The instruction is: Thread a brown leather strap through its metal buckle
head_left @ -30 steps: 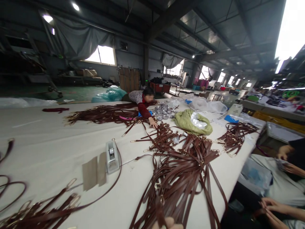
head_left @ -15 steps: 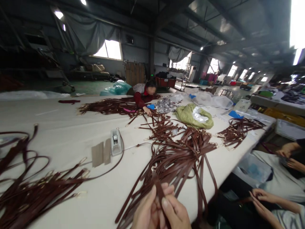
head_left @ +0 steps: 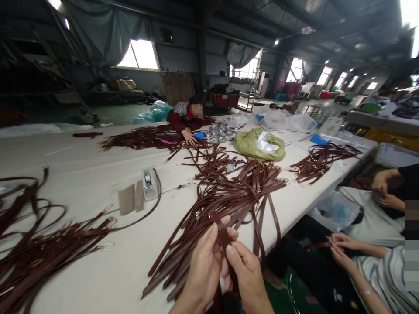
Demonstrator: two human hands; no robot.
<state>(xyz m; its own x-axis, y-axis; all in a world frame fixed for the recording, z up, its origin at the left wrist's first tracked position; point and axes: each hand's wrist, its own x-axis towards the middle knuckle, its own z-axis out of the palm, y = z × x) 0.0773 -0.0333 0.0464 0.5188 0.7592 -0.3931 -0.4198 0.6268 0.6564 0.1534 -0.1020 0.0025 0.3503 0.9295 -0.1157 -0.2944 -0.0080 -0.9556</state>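
Observation:
Low in the middle of the view, my left hand (head_left: 203, 270) and my right hand (head_left: 247, 274) pinch the end of a dark brown leather strap (head_left: 223, 233) and hold it upright between them. The strap comes from a big heap of brown straps (head_left: 235, 196) with gold rings that spreads over the white table (head_left: 81, 174) just ahead of my hands. Both hands are closed on the strap end.
Another strap pile (head_left: 42, 248) lies at left, more lie at the far side (head_left: 140, 139) and right (head_left: 321, 159). A tape dispenser (head_left: 149, 183), a green cloth bundle (head_left: 258, 146) and tape rolls (head_left: 221, 131) sit on the table. One person leans across it (head_left: 183, 120); seated co-workers' hands (head_left: 340, 248) are at right.
My hands have come up into view from the bottom edge and taken hold of a strap end. The view has dropped and swung slightly, showing more of the left strap pile.

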